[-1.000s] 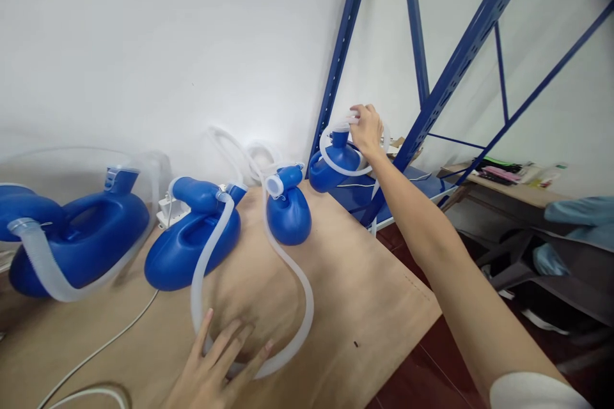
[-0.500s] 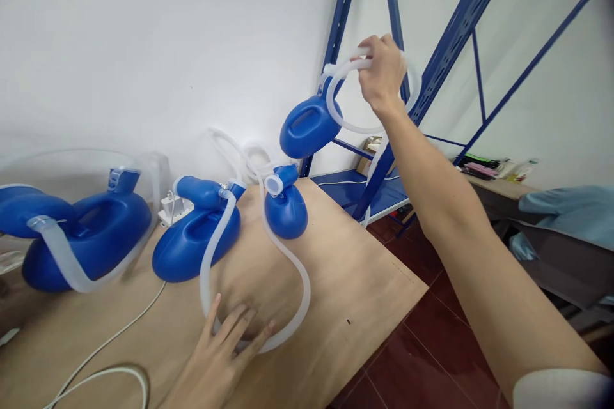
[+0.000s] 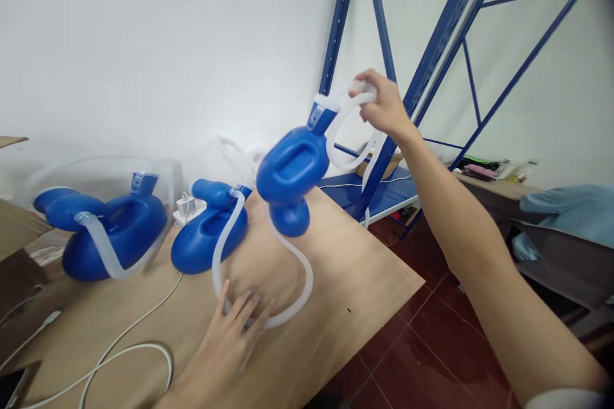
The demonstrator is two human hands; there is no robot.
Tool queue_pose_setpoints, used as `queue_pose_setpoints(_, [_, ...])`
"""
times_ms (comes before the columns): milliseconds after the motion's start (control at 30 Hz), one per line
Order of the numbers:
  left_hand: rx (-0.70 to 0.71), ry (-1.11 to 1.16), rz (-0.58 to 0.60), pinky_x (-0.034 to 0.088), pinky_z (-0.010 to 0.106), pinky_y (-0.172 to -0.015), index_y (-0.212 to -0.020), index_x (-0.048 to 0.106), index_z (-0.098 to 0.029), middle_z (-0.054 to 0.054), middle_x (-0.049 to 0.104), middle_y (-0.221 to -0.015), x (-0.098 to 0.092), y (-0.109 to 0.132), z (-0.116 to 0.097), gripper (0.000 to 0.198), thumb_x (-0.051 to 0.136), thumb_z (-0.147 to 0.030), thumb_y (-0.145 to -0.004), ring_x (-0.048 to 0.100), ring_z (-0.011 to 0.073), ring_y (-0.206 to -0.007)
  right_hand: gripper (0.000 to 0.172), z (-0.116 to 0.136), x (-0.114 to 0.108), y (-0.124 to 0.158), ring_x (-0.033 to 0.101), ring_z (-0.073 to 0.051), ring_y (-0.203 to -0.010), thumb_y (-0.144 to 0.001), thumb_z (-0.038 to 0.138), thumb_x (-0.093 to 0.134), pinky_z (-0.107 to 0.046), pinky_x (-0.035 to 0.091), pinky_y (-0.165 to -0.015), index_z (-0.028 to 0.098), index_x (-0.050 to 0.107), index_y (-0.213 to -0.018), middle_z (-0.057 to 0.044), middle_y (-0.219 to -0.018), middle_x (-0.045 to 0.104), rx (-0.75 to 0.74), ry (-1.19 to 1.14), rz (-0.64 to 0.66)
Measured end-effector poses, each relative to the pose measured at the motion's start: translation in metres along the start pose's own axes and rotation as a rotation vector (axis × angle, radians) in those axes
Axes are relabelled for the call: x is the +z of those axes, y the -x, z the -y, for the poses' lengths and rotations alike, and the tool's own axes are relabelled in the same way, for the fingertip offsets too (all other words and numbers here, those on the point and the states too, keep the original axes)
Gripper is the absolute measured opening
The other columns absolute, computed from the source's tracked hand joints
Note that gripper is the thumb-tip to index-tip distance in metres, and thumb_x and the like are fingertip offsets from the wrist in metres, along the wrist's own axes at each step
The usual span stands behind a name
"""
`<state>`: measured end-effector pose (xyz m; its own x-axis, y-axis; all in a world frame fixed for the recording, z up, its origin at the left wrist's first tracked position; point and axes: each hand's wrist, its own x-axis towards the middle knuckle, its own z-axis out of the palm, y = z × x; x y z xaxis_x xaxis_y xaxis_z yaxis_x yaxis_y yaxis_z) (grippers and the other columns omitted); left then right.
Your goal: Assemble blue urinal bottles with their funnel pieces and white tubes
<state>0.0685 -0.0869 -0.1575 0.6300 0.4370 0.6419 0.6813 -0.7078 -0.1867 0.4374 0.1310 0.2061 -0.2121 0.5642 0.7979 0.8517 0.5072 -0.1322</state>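
My right hand (image 3: 381,102) is closed around a coiled translucent hose (image 3: 341,131) beside the blue rack post. From that side a blue urinal bottle (image 3: 295,163) hangs tilted in the air, its capped neck up. It partly hides a smaller-looking blue bottle (image 3: 290,218) standing on the table behind it. My left hand (image 3: 230,332) lies with fingers spread over a looped hose (image 3: 307,281) on the tabletop. That hose runs to another blue urinal bottle (image 3: 211,239); whether the fingers press on it I cannot tell.
Further left on the wooden table (image 3: 345,268) sits another blue urinal bottle (image 3: 115,236) with its hose. A white power strip (image 3: 188,208), a white cable (image 3: 134,326) and a phone (image 3: 14,386) lie near. Blue metal racking (image 3: 432,45) rises at right, above a dark red tiled floor (image 3: 407,358).
My right hand has come down, and the hanging bottle has moved lower and nearer, now in front of the standing one. My left hand stays over the looped hose. The view has shifted slightly.
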Motion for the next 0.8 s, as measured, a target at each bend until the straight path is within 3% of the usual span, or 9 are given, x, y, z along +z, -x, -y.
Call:
queue_pose_setpoints(133, [-0.126,-0.152,0.063,0.033,0.065,-0.121,-0.151,0.059,-0.022,0.016,0.072,-0.126,0.002,0.001,0.006,0.061,0.051,-0.007,-0.093,0.063,0.0327,-0.124,0.039,0.015,0.006,0.042,0.066,-0.019,-0.065,-0.100,0.053,0.062,-0.033,0.052,-0.066,0.022,0.066,-0.123,0.000,-0.074,0.065,0.041,-0.134,0.146])
queue_pose_setpoints(267, [-0.229,-0.299,0.246,0.056,0.048,-0.090,-0.144,0.065,-0.016,0.018,0.074,-0.107,-0.001,-0.006,0.012,0.059,0.046,0.001,-0.091,0.071,0.0311,-0.100,0.033,0.037,0.006,0.074,0.057,-0.018,-0.056,-0.097,0.051,0.062,-0.032,0.047,-0.059,0.025,0.066,-0.117,0.002,-0.068,0.058,0.090,-0.293,0.263])
queue_pose_setpoints(400, [-0.382,-0.139,0.493,0.054,0.034,-0.065,-0.135,0.069,-0.017,0.015,0.077,-0.100,-0.008,-0.024,0.016,0.054,0.041,0.001,-0.093,0.076,0.0259,-0.078,0.027,0.060,0.007,0.099,0.051,-0.016,-0.059,-0.093,0.048,0.064,-0.029,0.042,-0.061,0.023,0.066,-0.104,0.002,-0.072,0.059,-0.007,-0.346,0.303])
queue_pose_setpoints(500, [-0.569,0.117,0.581,0.053,0.032,-0.064,-0.112,0.074,-0.019,0.014,0.079,-0.100,-0.012,-0.037,0.022,0.039,0.043,-0.004,-0.093,0.079,0.0274,-0.082,0.023,0.075,0.010,0.114,0.053,-0.016,-0.066,-0.091,0.044,0.065,-0.030,0.042,-0.066,0.021,0.066,-0.097,0.000,-0.079,0.064,-0.115,-0.358,0.328])
queue_pose_setpoints(567, [-0.634,0.296,0.557,0.056,0.032,-0.073,-0.110,0.074,-0.020,0.011,0.081,-0.098,-0.012,-0.040,0.027,0.035,0.048,-0.007,-0.090,0.079,0.0273,-0.090,0.022,0.083,0.013,0.121,0.055,-0.017,-0.069,-0.091,0.043,0.064,-0.030,0.042,-0.068,0.021,0.066,-0.097,-0.002,-0.081,0.067,-0.132,-0.379,0.341])
queue_pose_setpoints(667, [-0.712,0.676,0.434,0.059,0.037,-0.092,-0.127,0.072,-0.020,0.007,0.083,-0.101,-0.011,-0.036,0.036,0.041,0.055,-0.017,-0.089,0.077,0.0281,-0.104,0.024,0.094,0.020,0.132,0.059,-0.018,-0.071,-0.093,0.044,0.064,-0.031,0.044,-0.071,0.021,0.066,-0.100,-0.002,-0.084,0.070,-0.125,-0.420,0.349])
queue_pose_setpoints(800, [-0.992,1.230,0.173,0.050,0.053,-0.115,-0.139,0.069,-0.020,0.012,0.077,-0.133,-0.010,-0.021,0.032,0.061,0.058,-0.058,-0.094,0.065,0.0387,-0.133,0.028,0.115,0.032,0.146,0.065,-0.020,-0.077,-0.095,0.046,0.063,-0.031,0.047,-0.076,0.020,0.067,-0.103,-0.004,-0.090,0.074,-0.061,-0.428,0.333])
